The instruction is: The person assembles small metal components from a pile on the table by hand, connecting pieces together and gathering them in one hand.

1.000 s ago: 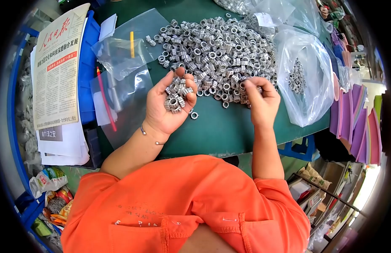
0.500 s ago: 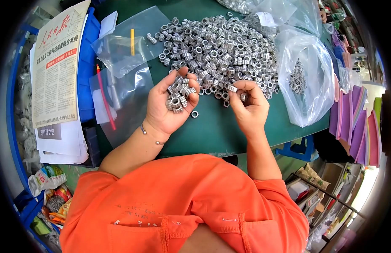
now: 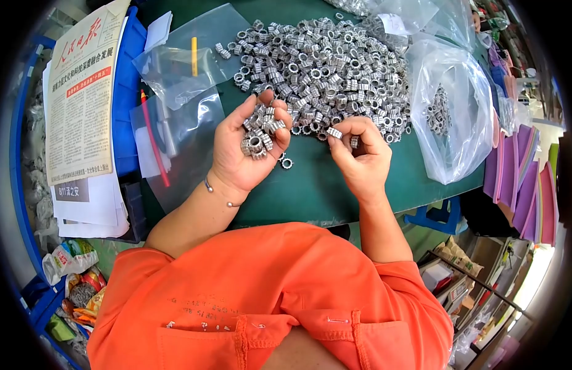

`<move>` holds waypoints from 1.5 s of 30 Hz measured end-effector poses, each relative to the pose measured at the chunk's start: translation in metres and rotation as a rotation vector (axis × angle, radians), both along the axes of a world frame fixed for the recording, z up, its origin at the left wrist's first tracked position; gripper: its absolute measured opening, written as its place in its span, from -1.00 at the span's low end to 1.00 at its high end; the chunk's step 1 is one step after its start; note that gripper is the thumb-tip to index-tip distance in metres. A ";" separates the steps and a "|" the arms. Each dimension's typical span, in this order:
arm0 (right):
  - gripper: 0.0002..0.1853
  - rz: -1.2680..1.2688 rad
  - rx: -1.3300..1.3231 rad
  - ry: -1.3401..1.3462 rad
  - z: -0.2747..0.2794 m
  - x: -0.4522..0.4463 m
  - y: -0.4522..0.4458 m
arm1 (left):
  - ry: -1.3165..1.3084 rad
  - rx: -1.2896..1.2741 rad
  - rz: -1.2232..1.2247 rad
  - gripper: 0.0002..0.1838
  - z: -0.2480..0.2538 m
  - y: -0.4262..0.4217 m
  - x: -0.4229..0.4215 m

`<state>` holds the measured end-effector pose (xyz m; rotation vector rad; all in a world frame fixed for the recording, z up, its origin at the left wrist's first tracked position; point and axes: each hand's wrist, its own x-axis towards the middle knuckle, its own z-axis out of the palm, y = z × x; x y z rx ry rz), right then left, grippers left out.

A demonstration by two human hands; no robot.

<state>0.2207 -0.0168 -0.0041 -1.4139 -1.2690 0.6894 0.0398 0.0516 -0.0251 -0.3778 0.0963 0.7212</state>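
My left hand (image 3: 246, 148), palm up with curled fingers, cradles several small toothed metal rings (image 3: 256, 145). At the front edge of a large heap of the same rings (image 3: 323, 68), my right hand (image 3: 360, 154) pinches one metal ring (image 3: 334, 132) between thumb and forefinger. Another ring (image 3: 354, 142) shows within its curled fingers. A loose ring (image 3: 288, 163) lies on the green table (image 3: 298, 197), just right of my left hand.
Clear plastic bags (image 3: 181, 132) with a red pen (image 3: 153, 139) and a yellow stick (image 3: 194, 57) lie at left, beside a newspaper (image 3: 82, 105) on a blue bin (image 3: 128, 92). An open plastic bag (image 3: 452, 148) holding rings stands right of the heap.
My right hand has moved left from the heap's right front, toward my left hand, and a ring now shows at its fingertips. My left hand has barely moved.
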 end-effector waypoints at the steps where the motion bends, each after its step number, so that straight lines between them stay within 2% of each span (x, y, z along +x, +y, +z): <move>1: -0.82 0.028 0.026 -0.056 0.001 0.000 0.000 | -0.004 0.004 0.000 -0.81 0.000 0.000 0.000; 2: -0.82 0.028 0.025 -0.055 0.001 -0.001 0.000 | -0.008 0.009 -0.001 -0.82 0.000 0.000 0.000; 4: -0.82 0.038 -0.102 0.328 0.003 -0.005 -0.002 | -0.008 0.002 -0.003 -0.81 0.001 0.000 0.000; 5: -0.82 0.039 -0.100 0.328 0.003 -0.004 -0.004 | -0.008 -0.004 -0.005 -0.81 0.001 0.000 0.000; 7: -0.81 0.100 -0.261 0.786 0.003 0.000 -0.006 | -0.016 0.003 -0.003 -0.81 0.000 0.000 0.000; 9: -0.82 0.159 -0.263 0.863 0.005 -0.001 -0.005 | -0.025 0.010 0.003 -0.81 0.000 0.002 -0.001; 11: -0.85 0.135 -0.354 1.112 0.006 -0.001 -0.005 | -0.017 -0.009 0.004 -0.81 -0.001 0.002 -0.001; 16: -0.81 0.210 -0.402 1.351 -0.001 0.005 -0.004 | -0.013 0.015 0.023 -0.80 0.002 0.003 -0.001; 19: -0.79 0.220 -0.394 1.405 0.000 0.006 -0.005 | 0.012 0.008 0.012 -0.82 0.003 0.004 -0.002; 31: -0.77 0.324 -0.416 1.391 -0.003 0.012 -0.006 | -0.017 0.000 0.028 -0.81 0.001 0.005 -0.002; 33: -0.77 0.358 -0.336 1.338 0.002 0.009 -0.003 | -0.019 0.004 0.047 -0.81 0.000 0.007 -0.004; 35: -0.79 0.197 -0.280 1.003 0.012 0.002 -0.002 | -0.028 -0.001 0.060 -0.81 0.002 0.009 -0.006; 38: -0.89 0.078 -0.034 -0.282 0.007 -0.004 0.009 | -0.036 -0.007 0.072 -0.81 0.001 0.010 -0.008; 39: -0.87 0.027 0.030 -0.490 0.009 -0.012 0.016 | -0.037 -0.006 0.074 -0.81 0.001 0.011 -0.008; 42: -0.86 0.021 0.051 -0.695 -0.001 -0.018 0.026 | -0.021 0.011 0.079 -0.81 0.001 0.010 -0.007; 45: -0.86 0.070 0.045 -0.577 -0.001 -0.015 0.026 | -0.008 0.016 0.085 -0.82 0.001 0.010 -0.008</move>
